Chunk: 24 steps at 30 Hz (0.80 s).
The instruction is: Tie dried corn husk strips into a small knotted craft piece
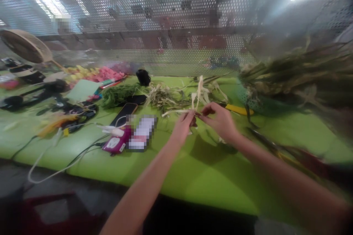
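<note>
Over the green tabletop, my left hand [186, 124] is closed in a pinch on a pale dried leaf strip [200, 87] that rises above the fingers. My right hand [220, 119] is close beside it, thumb and forefinger pinched at the lower end of the same strip. Exactly what lies between the fingertips is small and blurred. Just beyond the hands lies a loose heap of dried leaf strips [160, 95]. A yellow-handled tool [239, 109], perhaps a cutter, rests behind my right hand and is partly hidden by it.
Left of my hands lie a phone with a lit screen [142, 134], a dark phone [124, 114], and a purple device [117, 143] with cables. Green fibres [118, 93] and pink flowers [107, 73] sit farther back. A large dried-plant bundle [298, 69] fills the right; a fan [26, 46] stands left.
</note>
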Each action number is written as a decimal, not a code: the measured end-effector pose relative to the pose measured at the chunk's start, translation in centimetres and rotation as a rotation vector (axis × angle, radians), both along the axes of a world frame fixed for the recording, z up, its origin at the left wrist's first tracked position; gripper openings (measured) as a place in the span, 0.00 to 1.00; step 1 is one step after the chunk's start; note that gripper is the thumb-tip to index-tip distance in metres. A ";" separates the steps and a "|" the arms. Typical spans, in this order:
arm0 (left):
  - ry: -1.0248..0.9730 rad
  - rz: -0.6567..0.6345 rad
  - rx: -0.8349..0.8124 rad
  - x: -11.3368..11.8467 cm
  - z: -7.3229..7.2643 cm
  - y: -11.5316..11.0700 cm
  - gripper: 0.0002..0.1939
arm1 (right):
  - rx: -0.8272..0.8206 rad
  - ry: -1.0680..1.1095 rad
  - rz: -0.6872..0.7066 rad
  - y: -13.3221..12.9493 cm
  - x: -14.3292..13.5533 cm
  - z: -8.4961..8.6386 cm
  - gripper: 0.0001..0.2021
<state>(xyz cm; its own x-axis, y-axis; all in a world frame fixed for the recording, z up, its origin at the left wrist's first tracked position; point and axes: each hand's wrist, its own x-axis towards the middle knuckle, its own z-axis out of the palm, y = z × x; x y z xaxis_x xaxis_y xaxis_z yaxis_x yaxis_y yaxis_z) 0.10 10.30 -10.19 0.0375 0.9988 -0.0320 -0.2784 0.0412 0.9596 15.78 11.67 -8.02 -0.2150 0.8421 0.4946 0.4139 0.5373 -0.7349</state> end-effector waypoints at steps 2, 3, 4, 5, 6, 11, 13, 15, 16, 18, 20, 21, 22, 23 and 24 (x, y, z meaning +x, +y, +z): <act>-0.029 0.010 0.012 -0.1 0.0 0.1 0.18 | -0.108 -0.019 -0.003 0.2 0.0 -0.3 0.09; -0.039 0.004 0.021 -0.1 -0.1 0.2 0.17 | -0.150 -0.045 0.004 0.2 0.0 -0.4 0.09; -0.038 -0.003 0.031 -0.1 -0.2 0.3 0.17 | -0.183 -0.071 0.013 0.3 0.0 -0.5 0.09; -0.030 -0.007 0.042 -0.1 -0.2 0.3 0.17 | -0.207 -0.094 0.023 0.5 0.1 -0.5 0.09; -0.019 -0.003 0.053 -0.2 -0.3 0.4 0.17 | -0.221 -0.114 0.031 0.6 0.1 -0.6 0.08; 0.048 -0.006 0.114 -0.5 -0.5 0.6 0.18 | -0.232 -0.135 0.048 1.1 0.7 0.1 0.09; 0.104 -0.034 0.139 -0.7 -0.5 0.6 0.18 | -0.284 -0.042 0.094 1.2 0.9 0.6 0.10; 0.161 -0.066 0.156 -0.6 -0.4 0.5 0.19 | -0.363 0.099 0.145 1.3 1.0 1.0 0.14; 0.182 -0.091 0.159 -0.5 -0.5 0.4 0.18 | -0.405 0.166 0.165 1.3 1.0 1.1 0.16; 0.195 -0.158 0.150 -0.2 -0.5 0.2 0.18 | -0.473 0.284 0.187 1.1 0.8 1.2 0.16; 0.185 -0.211 0.127 0.2 -0.4 -0.1 0.19 | -0.516 0.385 0.195 0.9 0.5 1.2 0.16; 0.175 -0.225 0.116 0.3 -0.3 -0.3 0.19 | -0.527 0.425 0.193 0.8 0.3 1.2 0.17; 0.167 -0.230 0.109 0.4 -0.2 -0.4 0.19 | -0.530 0.459 0.182 0.7 0.2 1.2 0.17; 0.165 -0.234 0.104 0.4 -0.1 -0.5 0.19 | -0.527 0.481 0.167 0.6 0.0 1.2 0.17; 0.165 -0.233 0.102 0.3 0.1 -0.6 0.19 | -0.518 0.495 0.144 0.6 -0.1 1.2 0.17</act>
<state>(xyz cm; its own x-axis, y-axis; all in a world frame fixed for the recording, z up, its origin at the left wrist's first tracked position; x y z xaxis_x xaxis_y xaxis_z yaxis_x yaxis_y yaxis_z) 0.45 9.67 -10.08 0.2689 0.9622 0.0435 -0.1126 -0.0135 0.9935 15.71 12.22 -6.81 -0.1958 0.9747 0.1081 -0.0810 0.0938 -0.9923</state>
